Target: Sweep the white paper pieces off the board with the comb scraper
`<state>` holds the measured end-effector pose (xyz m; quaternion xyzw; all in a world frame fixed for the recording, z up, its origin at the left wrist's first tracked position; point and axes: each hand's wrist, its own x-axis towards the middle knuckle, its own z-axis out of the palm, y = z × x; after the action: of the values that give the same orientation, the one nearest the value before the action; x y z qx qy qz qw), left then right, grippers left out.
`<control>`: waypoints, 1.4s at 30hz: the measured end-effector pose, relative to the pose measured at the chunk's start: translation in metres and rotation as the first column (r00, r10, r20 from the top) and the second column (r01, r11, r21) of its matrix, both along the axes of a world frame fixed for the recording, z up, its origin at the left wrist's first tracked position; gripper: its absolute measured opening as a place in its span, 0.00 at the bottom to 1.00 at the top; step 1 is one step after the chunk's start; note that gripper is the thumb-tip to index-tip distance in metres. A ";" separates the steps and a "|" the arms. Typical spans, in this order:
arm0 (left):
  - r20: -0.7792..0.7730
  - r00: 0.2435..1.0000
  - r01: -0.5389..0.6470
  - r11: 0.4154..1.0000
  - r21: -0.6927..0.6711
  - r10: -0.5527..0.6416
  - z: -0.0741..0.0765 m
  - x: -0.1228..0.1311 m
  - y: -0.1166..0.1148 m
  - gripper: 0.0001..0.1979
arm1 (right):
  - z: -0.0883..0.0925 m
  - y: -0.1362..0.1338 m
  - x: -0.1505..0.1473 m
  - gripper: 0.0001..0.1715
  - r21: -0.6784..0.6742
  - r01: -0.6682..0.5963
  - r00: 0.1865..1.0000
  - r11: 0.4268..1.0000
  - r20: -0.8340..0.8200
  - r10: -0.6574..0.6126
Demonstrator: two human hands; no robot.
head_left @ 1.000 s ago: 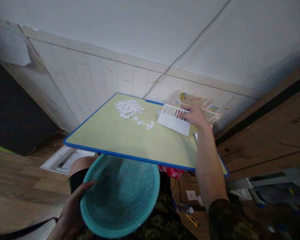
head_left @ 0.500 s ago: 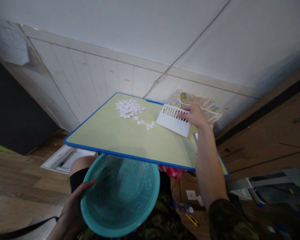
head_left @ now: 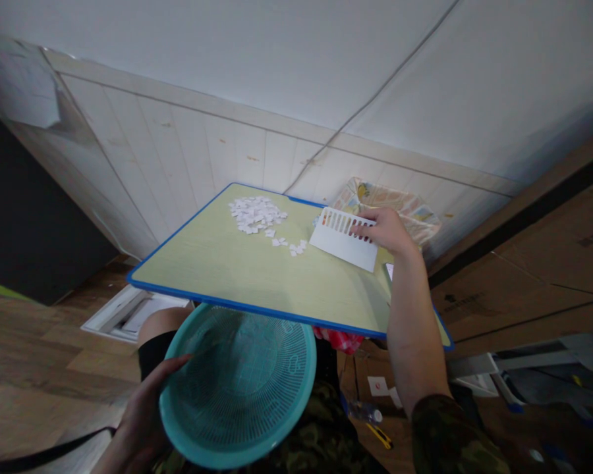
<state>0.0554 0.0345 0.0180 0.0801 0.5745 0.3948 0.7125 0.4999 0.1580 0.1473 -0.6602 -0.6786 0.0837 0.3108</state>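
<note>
Movement over the last second is very slight: the right hand (head_left: 386,230) and the white scraper (head_left: 343,247) sit almost where they were, and the pile of paper bits (head_left: 255,214) has not been touched. The right hand is closed on the scraper's slotted top edge, fingers across the slots. The plain lower edge seems to rest on the table (head_left: 217,283). A short trail of loose bits (head_left: 290,246) lies just left of the scraper, between it and the main pile near the far edge.

The left hand (head_left: 143,421) grips the rim of a teal basket (head_left: 237,385) as before, holding it over the lap, its far rim tucked under the table's blue near edge.

Behind the right hand a patterned bag (head_left: 405,201) leans at the wall. Cardboard boxes (head_left: 524,263) crowd the right side. Something red (head_left: 340,340) shows under the table, and a yellow cutter (head_left: 379,435) lies on the floor. A small object beside the right wrist is too hidden to tell.
</note>
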 end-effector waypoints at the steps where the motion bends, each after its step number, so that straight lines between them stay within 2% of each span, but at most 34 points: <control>1: -0.011 1.000 -0.008 1.000 0.005 0.008 0.001 0.001 0.000 0.05 | 0.001 -0.002 0.002 0.20 -0.005 -0.004 1.000 1.000 -0.020 0.004; 6: 0.007 1.000 -0.002 1.000 0.005 0.002 0.002 0.002 0.001 0.04 | 0.005 -0.008 0.009 0.19 0.020 0.011 0.998 1.000 -0.055 -0.010; 12: -0.006 1.000 0.010 1.000 0.017 -0.010 0.004 0.001 0.000 0.04 | 0.009 -0.013 0.003 0.19 -0.088 -0.100 0.990 0.991 -0.108 0.090; 19: -0.008 1.000 0.003 1.000 0.015 -0.003 0.003 0.001 0.000 0.07 | 0.005 -0.005 -0.004 0.21 -0.007 -0.072 0.993 0.997 -0.094 0.071; 22: 0.014 1.000 0.009 1.000 0.010 -0.009 0.002 0.001 0.001 0.07 | 0.004 -0.004 -0.009 0.21 -0.035 -0.109 0.991 0.993 -0.081 0.106; 27: 0.009 1.000 -0.011 1.000 0.008 0.011 0.001 0.001 0.002 0.07 | 0.007 -0.009 -0.008 0.23 -0.081 -0.113 0.982 0.990 -0.160 0.099; 36: -0.006 1.000 -0.015 1.000 0.011 0.015 0.007 0.004 0.000 0.06 | 0.008 -0.010 -0.011 0.23 -0.131 -0.145 0.979 0.981 -0.160 0.123; 42: 0.010 1.000 -0.012 1.000 0.012 0.012 0.001 0.002 0.003 0.05 | 0.011 -0.014 -0.011 0.25 -0.166 -0.190 0.972 0.968 -0.170 0.162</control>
<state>0.0572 0.0371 0.0193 0.0791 0.5691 0.4030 0.7124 0.4889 0.1443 0.1587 -0.6142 -0.6980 0.2236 0.2926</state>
